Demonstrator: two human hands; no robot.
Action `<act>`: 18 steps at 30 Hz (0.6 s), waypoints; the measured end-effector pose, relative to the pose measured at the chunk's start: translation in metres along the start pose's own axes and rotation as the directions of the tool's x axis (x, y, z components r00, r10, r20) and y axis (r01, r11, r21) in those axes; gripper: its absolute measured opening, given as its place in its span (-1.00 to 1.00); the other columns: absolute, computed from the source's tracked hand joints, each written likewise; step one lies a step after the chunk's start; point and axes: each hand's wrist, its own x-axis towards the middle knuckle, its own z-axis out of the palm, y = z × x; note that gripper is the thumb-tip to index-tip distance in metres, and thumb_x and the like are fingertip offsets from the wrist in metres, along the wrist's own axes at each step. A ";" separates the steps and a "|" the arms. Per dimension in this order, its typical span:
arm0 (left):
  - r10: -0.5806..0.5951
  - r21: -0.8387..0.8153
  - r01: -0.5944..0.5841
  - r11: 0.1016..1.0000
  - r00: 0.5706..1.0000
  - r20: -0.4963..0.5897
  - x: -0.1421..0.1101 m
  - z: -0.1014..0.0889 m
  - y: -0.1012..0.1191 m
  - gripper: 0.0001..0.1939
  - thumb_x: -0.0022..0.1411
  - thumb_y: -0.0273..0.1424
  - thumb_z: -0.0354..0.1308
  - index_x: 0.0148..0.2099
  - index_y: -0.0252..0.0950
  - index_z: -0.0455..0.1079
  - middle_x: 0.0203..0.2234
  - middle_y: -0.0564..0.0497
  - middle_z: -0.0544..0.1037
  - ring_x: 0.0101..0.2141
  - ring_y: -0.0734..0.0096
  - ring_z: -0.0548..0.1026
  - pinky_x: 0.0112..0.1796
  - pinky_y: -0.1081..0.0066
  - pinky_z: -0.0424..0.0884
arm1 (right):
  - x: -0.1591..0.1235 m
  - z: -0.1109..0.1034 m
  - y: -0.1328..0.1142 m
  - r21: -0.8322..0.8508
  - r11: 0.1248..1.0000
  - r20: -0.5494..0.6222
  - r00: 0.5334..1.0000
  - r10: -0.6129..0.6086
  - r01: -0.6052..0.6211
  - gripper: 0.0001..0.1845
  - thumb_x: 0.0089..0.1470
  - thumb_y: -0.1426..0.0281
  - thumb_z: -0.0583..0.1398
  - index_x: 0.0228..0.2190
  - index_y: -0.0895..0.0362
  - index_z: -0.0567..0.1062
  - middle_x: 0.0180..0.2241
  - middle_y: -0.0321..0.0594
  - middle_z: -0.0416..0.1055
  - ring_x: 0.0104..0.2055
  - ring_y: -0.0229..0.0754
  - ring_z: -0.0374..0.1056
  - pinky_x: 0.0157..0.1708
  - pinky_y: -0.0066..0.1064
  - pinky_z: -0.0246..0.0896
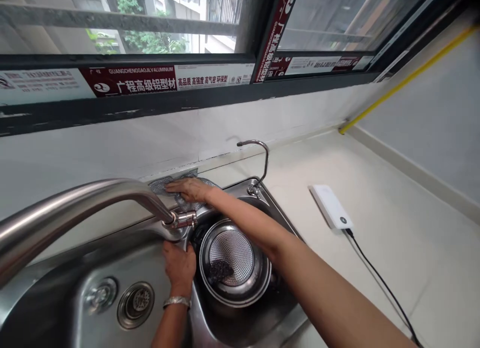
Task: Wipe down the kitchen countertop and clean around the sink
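The right hand lies flat, its fingers pressed together on a mesh scourer on the sink's far ledge. The left hand sits nearer, beside a steel strainer in the right basin; its finger state cannot be told.

**Steel faucet blocks 9 o'clock**
Free room over the tabletop at 3 o'clock, past a white power bank and its cable; steel bowl in the basin at 6, gooseneck spout at 12.
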 end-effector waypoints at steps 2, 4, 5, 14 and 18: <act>-0.018 0.021 0.018 1.000 1.000 -0.009 0.002 0.001 -0.001 -0.44 0.32 -0.31 0.11 0.23 -0.55 0.15 0.09 -0.50 0.42 0.15 -0.20 0.45 0.09 0.03 0.44 | 0.008 -0.006 0.001 0.056 0.998 0.019 1.000 -0.003 0.002 -0.25 -0.02 0.74 0.07 0.14 0.02 0.54 0.28 -0.34 0.38 0.32 -0.27 0.30 0.31 -0.38 0.16; -0.018 0.029 0.019 0.999 1.000 -0.018 0.003 0.001 -0.001 -0.45 0.30 -0.32 0.13 0.21 -0.58 0.16 0.09 -0.52 0.41 0.16 -0.23 0.44 0.10 0.04 0.43 | 0.016 -0.010 -0.001 0.117 0.993 0.032 0.999 -0.015 0.011 -0.26 -0.06 0.75 0.09 0.07 -0.02 0.58 0.23 -0.41 0.43 0.27 -0.27 0.35 0.27 -0.42 0.21; -0.017 0.024 0.017 1.000 1.000 -0.017 0.004 0.001 0.000 -0.45 0.30 -0.32 0.13 0.20 -0.60 0.16 0.10 -0.53 0.41 0.16 -0.23 0.43 0.11 0.04 0.43 | 0.020 -0.010 -0.002 0.145 0.989 0.047 0.999 -0.022 0.015 -0.27 -0.07 0.76 0.10 0.04 -0.03 0.60 0.21 -0.45 0.45 0.25 -0.28 0.38 0.25 -0.45 0.23; -0.041 0.047 0.042 0.998 0.999 -0.029 0.002 -0.004 0.005 -0.40 0.28 -0.29 0.16 0.23 -0.60 0.17 0.09 -0.56 0.42 0.07 -0.30 0.49 0.05 -0.02 0.46 | 0.034 0.004 -0.009 0.178 0.984 0.089 0.996 -0.034 0.017 -0.25 -0.05 0.82 0.12 0.13 0.10 0.53 0.31 -0.32 0.34 0.36 -0.27 0.23 0.30 -0.50 0.11; 0.096 0.063 -0.091 0.994 0.992 -0.084 0.009 0.002 -0.009 -0.42 0.24 -0.29 0.16 0.17 -0.62 0.27 0.04 -0.53 0.46 0.10 -0.25 0.47 0.07 0.03 0.45 | -0.008 -0.005 0.019 0.138 0.990 -0.020 1.000 0.014 -0.011 -0.27 -0.05 0.83 0.13 0.11 0.14 0.55 0.28 -0.24 0.38 0.34 -0.22 0.25 0.34 -0.46 0.08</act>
